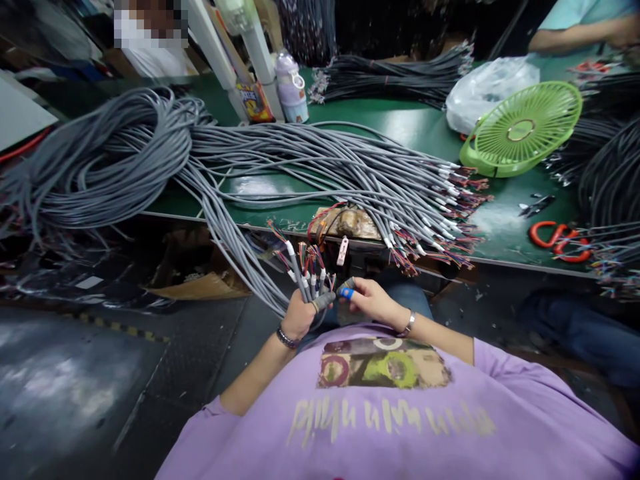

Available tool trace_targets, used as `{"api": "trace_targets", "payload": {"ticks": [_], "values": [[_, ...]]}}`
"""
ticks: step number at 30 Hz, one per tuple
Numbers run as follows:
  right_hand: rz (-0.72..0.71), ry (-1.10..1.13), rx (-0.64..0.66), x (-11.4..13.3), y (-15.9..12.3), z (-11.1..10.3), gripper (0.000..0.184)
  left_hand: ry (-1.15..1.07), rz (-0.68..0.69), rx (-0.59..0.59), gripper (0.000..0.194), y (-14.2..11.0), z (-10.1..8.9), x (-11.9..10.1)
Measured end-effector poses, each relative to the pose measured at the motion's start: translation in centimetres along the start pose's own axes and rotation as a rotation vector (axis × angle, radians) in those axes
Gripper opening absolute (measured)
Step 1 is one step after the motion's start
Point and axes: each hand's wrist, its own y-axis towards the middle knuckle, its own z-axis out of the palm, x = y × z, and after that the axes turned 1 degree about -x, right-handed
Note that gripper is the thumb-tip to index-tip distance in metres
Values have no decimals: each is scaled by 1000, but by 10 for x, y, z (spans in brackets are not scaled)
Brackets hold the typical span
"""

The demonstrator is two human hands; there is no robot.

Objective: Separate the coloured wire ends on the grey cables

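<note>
My left hand (pixel 303 313) is closed around several grey cables (pixel 245 263), just in front of the bench edge. Their white-banded ends, with thin coloured wires (pixel 311 257) fanned out, point up above the fist. A dark finger cover sits on the left thumb. Close beside it, my right hand (pixel 373 300) has its thumb and fingers pinched together, with a grey cover and a blue band on the fingertips. Whatever is in that pinch is too small to make out. Across the bench lies a large bundle of grey cables (pixel 310 150), stripped ends to the right.
Coiled cable (pixel 125 147) fills the left of the green bench (pixel 505 230). On the right are a green fan (pixel 523 130), orange-handled scissors (pixel 560 241) and black cables. A plastic bag (pixel 490 90) and a bottle (pixel 291 90) stand behind. Other people sit nearby.
</note>
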Motion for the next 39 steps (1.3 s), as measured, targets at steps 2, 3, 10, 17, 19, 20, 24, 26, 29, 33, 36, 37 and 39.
{"api": "trace_targets", "payload": {"ticks": [2, 3, 10, 17, 19, 20, 24, 26, 29, 33, 36, 37, 39], "values": [[52, 57, -33, 3, 2, 0, 43, 20, -22, 5, 27, 0, 4, -1], [67, 73, -34, 4, 3, 1, 45, 37, -20, 15, 27, 1, 6, -1], [126, 221, -66, 1, 9, 2, 47, 173, 43, 72, 21, 2, 12, 4], [29, 403, -93, -2, 6, 3, 37, 128, -35, 58, 24, 5, 9, 2], [-12, 399, -94, -3, 5, 5, 35, 133, -127, 118, 26, 5, 7, 2], [-12, 396, -90, -3, 5, 6, 34, 137, -160, 133, 26, 4, 6, 2], [124, 500, -110, -4, 8, 10, 36, 27, -107, 42, 24, -1, 4, 1], [219, 588, -168, -5, 10, 7, 35, -65, -40, -50, 23, -4, 4, 0], [331, 682, -279, -6, 12, 0, 30, -156, -7, -156, 22, -6, 0, 0], [330, 645, -129, 1, 8, -1, 29, -187, -41, -180, 22, -5, -5, 4], [254, 481, 4, 11, 8, 8, 36, -154, -37, -155, 20, -5, -4, 7], [226, 425, 21, 15, 11, 12, 39, -139, -27, -144, 20, -5, -3, 8], [181, 341, 12, 20, 17, 18, 43, -111, -7, -124, 19, -5, -2, 9]]}}
